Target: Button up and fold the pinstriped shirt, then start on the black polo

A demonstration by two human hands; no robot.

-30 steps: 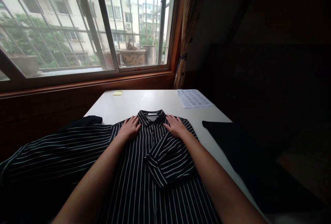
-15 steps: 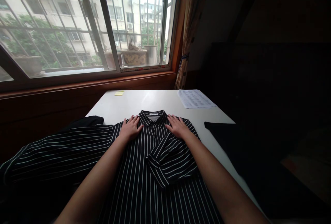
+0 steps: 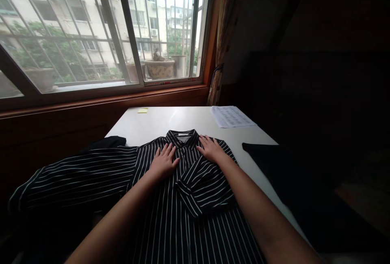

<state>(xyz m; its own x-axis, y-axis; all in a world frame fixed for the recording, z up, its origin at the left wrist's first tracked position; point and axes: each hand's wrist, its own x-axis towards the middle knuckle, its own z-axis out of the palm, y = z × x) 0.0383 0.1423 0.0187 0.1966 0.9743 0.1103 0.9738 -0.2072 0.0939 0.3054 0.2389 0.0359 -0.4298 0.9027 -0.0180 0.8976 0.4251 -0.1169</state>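
A black shirt with white stripes (image 3: 164, 215) lies front up, its collar toward the far side of the white table (image 3: 158, 120). My left hand (image 3: 164, 161) rests on the chest just below the collar, fingers spread. Flat on the shoulder to the right of the collar is my right hand (image 3: 210, 149), its fingers also apart. The right-hand sleeve (image 3: 207, 191) is folded across the shirt's front, with its cuff near the middle. Out to the left stretches the other sleeve (image 3: 85, 170), reaching past the table's edge.
Papers (image 3: 233, 116) lie at the table's far right corner, and a yellow sticky note (image 3: 142, 110) at the far left. Dark cloth (image 3: 268, 158) hangs over the right edge; another dark cloth (image 3: 114, 140) sits at the left edge. A barred window (image 3: 122, 32) stands behind.
My left hand has slid from the shoulder beside the collar down toward me and inward onto the chest. My right hand stays at the other shoulder. The view has shifted slightly.
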